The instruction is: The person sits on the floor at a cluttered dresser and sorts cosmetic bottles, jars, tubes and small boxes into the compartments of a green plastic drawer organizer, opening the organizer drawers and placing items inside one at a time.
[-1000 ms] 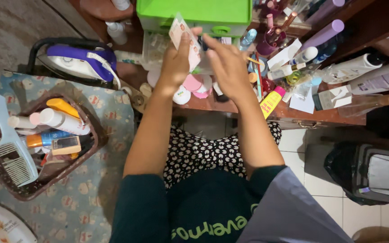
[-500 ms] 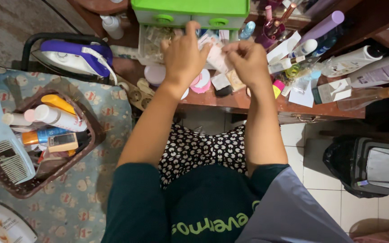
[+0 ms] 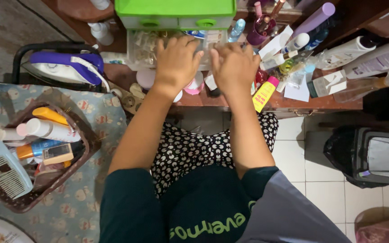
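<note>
The clear plastic drawer (image 3: 147, 49), pulled out from under the green organiser box (image 3: 175, 12) on the wooden shelf (image 3: 334, 103), lies right under your fingertips, with small odds and ends inside it. Your left hand (image 3: 176, 63) rests flat over its middle with fingers loosely spread, and your right hand (image 3: 234, 67) sits just beside it at the drawer's right end, fingers curled down; whether they pinch anything you cannot tell. A yellow tube (image 3: 264, 93) stands near your right wrist.

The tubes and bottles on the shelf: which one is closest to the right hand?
The yellow tube with a pink cap, just beside the right hand. The purple bottle and white bottles lie farther off.
</note>
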A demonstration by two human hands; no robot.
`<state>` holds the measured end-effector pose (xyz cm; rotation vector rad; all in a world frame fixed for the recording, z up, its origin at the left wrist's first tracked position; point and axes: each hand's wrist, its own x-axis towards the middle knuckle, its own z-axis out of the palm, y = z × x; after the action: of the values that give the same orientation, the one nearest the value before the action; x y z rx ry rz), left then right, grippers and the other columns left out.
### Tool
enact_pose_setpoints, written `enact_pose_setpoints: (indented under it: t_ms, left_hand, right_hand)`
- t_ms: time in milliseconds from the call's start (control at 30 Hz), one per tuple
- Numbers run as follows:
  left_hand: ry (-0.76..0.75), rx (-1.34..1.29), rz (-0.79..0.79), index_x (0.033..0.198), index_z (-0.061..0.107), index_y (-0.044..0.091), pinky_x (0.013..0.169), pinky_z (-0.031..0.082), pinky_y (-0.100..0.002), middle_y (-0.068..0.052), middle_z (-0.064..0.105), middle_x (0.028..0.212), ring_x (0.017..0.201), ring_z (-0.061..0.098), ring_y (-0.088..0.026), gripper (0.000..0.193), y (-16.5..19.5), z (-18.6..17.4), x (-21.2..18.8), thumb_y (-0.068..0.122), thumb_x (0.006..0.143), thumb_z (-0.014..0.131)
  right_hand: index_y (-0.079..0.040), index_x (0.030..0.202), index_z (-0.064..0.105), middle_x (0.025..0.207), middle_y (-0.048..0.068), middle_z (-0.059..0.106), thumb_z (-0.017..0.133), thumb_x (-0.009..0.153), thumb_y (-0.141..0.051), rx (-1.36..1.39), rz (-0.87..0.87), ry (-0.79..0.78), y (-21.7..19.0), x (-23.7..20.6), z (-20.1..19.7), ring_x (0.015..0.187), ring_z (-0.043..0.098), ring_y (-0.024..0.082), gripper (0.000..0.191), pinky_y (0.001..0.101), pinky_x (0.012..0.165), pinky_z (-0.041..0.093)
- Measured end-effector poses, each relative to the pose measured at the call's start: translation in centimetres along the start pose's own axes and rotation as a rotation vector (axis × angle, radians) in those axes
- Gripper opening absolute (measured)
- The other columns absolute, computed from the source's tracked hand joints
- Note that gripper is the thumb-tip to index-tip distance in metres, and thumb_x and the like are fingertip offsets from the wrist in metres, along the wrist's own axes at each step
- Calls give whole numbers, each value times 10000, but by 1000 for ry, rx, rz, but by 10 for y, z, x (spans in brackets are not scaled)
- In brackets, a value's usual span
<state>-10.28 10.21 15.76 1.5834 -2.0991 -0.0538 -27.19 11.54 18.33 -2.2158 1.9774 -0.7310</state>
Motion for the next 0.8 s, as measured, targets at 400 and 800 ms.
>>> enact_pose_setpoints:
  t_ms: [400, 800]
  left_hand:
    - [-189, 2, 8, 1397, 606, 161, 991, 383, -590, -130, 666, 1182, 1152, 596, -345, 566, 16, -1, 8, 177, 833, 654]
    - [-129, -95, 78, 1317, 676, 135, 964, 375, -630, -98, 657, 1339, 1156, 607, -351, 433, 30, -1, 12, 452, 1025, 631]
  right_hand:
    - [-118, 1431, 642, 1536, 51, 506, 525, 1041, -596, -142, -203, -13, 16, -11, 12, 1519, 203, 474, 628, 782, 1138, -51]
    - [-60, 1271, 535, 1226, 188, 665, 724, 792, -62, 249, 306, 54, 245, 1, 8, 1151, 643, 383, 514, 427, 990, 503]
